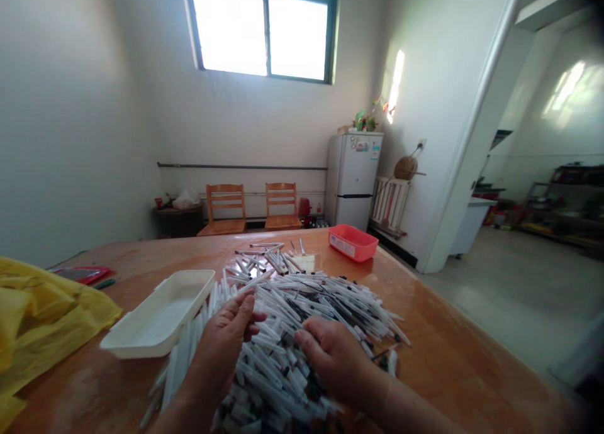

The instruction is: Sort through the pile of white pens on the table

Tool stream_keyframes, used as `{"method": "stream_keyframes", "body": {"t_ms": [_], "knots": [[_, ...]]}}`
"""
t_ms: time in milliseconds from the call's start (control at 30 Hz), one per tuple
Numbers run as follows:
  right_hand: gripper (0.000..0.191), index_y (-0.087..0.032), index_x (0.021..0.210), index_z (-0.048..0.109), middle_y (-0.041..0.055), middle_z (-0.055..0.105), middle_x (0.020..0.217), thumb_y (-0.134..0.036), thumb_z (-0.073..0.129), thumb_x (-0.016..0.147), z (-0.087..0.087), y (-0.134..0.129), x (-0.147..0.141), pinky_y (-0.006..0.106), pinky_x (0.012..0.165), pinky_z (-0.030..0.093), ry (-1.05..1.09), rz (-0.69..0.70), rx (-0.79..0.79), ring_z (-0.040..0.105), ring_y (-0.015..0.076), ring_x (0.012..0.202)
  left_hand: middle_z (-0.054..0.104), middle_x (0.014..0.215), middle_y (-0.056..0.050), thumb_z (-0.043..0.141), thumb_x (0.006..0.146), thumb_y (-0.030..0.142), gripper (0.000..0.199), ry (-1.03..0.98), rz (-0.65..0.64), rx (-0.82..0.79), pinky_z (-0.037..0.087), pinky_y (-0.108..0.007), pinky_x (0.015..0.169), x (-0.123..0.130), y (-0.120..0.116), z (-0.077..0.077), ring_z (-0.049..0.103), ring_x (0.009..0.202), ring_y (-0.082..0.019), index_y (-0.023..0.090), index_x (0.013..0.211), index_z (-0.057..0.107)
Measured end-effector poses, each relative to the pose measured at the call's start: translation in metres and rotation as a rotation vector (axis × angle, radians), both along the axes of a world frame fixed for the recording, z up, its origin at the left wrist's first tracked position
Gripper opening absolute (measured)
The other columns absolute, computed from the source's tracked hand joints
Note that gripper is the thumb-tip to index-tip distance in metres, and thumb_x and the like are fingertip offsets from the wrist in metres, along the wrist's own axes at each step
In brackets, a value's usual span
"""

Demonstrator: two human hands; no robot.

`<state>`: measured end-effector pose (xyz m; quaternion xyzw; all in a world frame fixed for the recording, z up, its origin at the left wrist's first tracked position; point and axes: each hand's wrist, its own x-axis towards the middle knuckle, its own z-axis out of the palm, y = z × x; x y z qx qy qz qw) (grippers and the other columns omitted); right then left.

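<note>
A heap of whitish pen barrels (325,295) spreads over the middle of the table, with thin dark refills among them. Nearer to me lie short pale and dark pen caps (287,365). Over the left part of the heap is my left hand (232,324), its fingers curled in and the thumb close to the index finger. My right hand (333,352) is closed above the heap's right side, thumb pressed to the bent index finger. What either hand holds, if anything, I cannot make out. The hands are apart from each other.
A cream plastic tray (136,330) stands left of the heap on the glossy wooden table (448,346). At the far right edge sits a red plastic basket (349,248). Yellow cloth or plastic (47,321) covers the left corner. Two wooden chairs (225,201) stand beyond.
</note>
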<state>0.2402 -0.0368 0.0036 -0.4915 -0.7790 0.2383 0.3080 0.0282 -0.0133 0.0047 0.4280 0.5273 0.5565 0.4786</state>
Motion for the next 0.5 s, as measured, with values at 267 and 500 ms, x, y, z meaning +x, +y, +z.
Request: {"method": "stream_keyframes", "body": {"t_ms": [267, 500], "knots": [[0.037, -0.017, 0.083, 0.062, 0.0000, 0.062, 0.073, -0.047, 0.048, 0.098, 0.004, -0.004, -0.005, 0.024, 0.062, 0.036, 0.281, 0.114, -0.090, 0.052, 0.0122, 0.067, 0.063, 0.072, -0.001, 0.075, 0.078, 0.045, 0.029, -0.180, -0.354, -0.052, 0.037, -0.021, 0.056, 0.031, -0.022, 0.007, 0.048, 0.059, -0.008, 0.016, 0.082, 0.070], [0.051, -0.014, 0.088, 0.060, 0.0027, 0.065, 0.065, -0.060, 0.042, 0.095, 0.000, 0.004, -0.005, 0.020, 0.042, 0.027, 0.701, 0.086, -0.582, 0.044, 0.0081, 0.044, 0.063, 0.077, 0.000, 0.083, 0.072, 0.037, 0.030, -0.400, -0.076, -0.049, 0.045, -0.018, 0.062, 0.020, -0.010, 0.002, 0.056, 0.069, -0.008, 0.017, 0.088, 0.069]]}}
